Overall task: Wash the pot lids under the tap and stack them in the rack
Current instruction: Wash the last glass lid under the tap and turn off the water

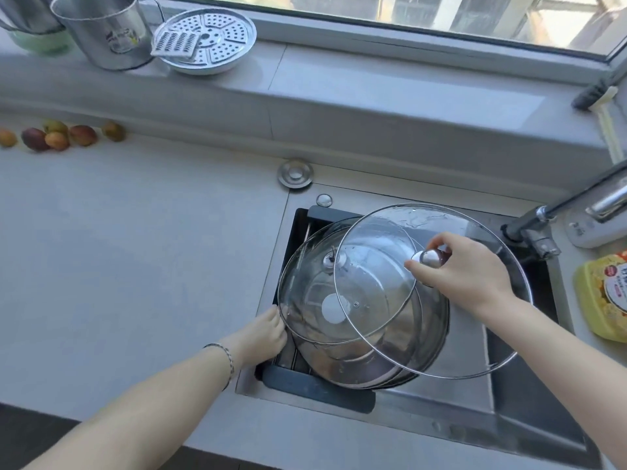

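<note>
— At centre right of the frame, over the sink: state of the right hand?
— Clamped on the knob of the large glass lid, thumb and fingers closed round it. The lid is held tilted above the sink, wet on its far side, overlapping the smaller glass lid.
— Location of the smaller lid?
— Left of centre in the sink, lying tilted over a steel pot. The pot sits in the dark-framed rack at the sink's left end. The lid's right part is under the large lid.
— Left hand?
— At the sink's left edge, thumb on the smaller lid's rim, fingers curled beneath; it grips that rim. A bracelet is on the wrist.
— Tap?
— At the right edge, spout reaching toward the sink, just beyond the large lid's rim.
— Surroundings?
— The worktop carries small fruit at far left. On the window sill, upper left, stand a steel mug and a perforated steamer plate with a grater lying on it. A yellow container is at the right edge.
</note>
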The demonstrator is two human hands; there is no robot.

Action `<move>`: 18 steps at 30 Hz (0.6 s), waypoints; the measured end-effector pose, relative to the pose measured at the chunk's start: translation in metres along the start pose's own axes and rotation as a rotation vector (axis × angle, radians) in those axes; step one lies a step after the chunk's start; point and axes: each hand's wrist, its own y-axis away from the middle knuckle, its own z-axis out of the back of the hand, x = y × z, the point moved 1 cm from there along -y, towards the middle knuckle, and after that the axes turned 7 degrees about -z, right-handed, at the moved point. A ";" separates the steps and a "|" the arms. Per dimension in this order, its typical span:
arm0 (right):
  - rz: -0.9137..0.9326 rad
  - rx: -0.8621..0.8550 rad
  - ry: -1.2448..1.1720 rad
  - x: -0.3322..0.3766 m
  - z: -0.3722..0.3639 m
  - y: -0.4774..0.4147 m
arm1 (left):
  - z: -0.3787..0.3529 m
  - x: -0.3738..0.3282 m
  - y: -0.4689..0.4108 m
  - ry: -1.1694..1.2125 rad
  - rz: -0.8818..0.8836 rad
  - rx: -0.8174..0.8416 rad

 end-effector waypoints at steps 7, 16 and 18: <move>0.005 0.010 0.000 0.004 -0.004 -0.007 | 0.000 0.003 0.004 -0.128 -0.174 -0.035; 0.007 0.012 -0.014 0.003 -0.011 -0.004 | -0.011 -0.002 -0.001 -0.057 -0.172 -0.016; 0.002 0.014 -0.015 0.001 -0.011 -0.002 | -0.009 -0.004 0.000 -0.010 -0.130 -0.023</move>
